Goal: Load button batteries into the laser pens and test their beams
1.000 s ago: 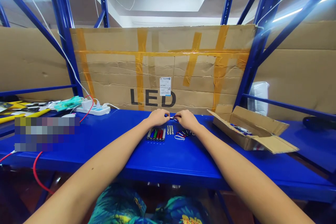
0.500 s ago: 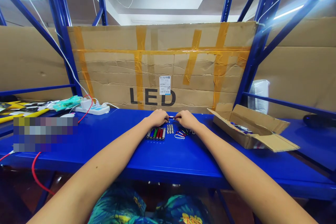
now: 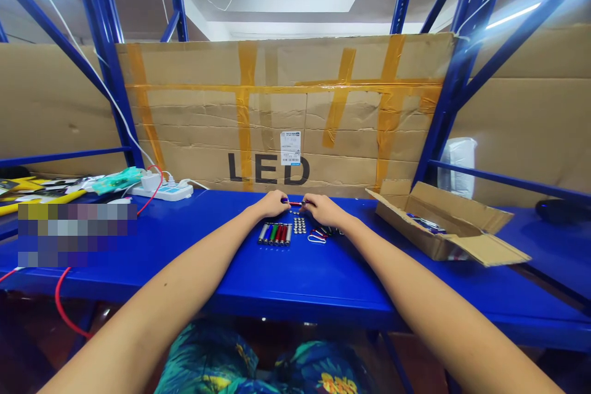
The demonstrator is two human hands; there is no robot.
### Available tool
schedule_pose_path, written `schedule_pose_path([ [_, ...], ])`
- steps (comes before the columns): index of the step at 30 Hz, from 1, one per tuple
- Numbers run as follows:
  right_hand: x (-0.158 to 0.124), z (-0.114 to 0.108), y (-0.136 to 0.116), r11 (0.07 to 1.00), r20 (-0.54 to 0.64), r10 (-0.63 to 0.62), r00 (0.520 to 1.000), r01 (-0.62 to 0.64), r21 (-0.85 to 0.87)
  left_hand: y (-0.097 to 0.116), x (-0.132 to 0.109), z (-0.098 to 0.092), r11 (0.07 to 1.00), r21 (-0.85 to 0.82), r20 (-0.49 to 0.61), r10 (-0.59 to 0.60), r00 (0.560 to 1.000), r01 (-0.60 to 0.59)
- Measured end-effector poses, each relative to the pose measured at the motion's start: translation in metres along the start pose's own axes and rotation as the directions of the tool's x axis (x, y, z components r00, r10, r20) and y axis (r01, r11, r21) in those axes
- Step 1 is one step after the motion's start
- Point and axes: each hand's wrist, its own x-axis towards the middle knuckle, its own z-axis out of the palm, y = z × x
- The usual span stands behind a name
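My left hand (image 3: 272,203) and my right hand (image 3: 322,209) are closed at opposite ends of a slim red flashlight tube (image 3: 294,202), held level just above the table. The fingertips pinch it; its ends are hidden. Below my left hand lies a neat row of small metal flashlight tubes (image 3: 275,234) in silver, blue, green and red. Several round silver button cells (image 3: 300,225) sit in a grid between the hands. Close under my right hand are carabiner clips (image 3: 317,237), one with a pale outline, others dark and partly covered by the hand.
An opened cardboard box (image 3: 438,249) with small shiny items stands at right on the blue table (image 3: 295,283). A white power strip (image 3: 166,191) with cables is at left, beside yellow and black packets (image 3: 46,188). A large cardboard sheet (image 3: 203,123) closes off the back.
Both hands have shifted slightly, the left one away to the left, so the gap between them is wider. More of the red flashlight tube shows. The row, cells and clips stay put.
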Motion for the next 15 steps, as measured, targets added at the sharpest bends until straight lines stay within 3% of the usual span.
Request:
schedule_pose_path([
  [15, 0.0005, -0.0003, 0.0022, 0.999, 0.062, -0.031, 0.998, 0.033, -0.036, 0.0068, 0.0075, 0.0086, 0.989, -0.149, 0.059, -0.010, 0.998, 0.019],
])
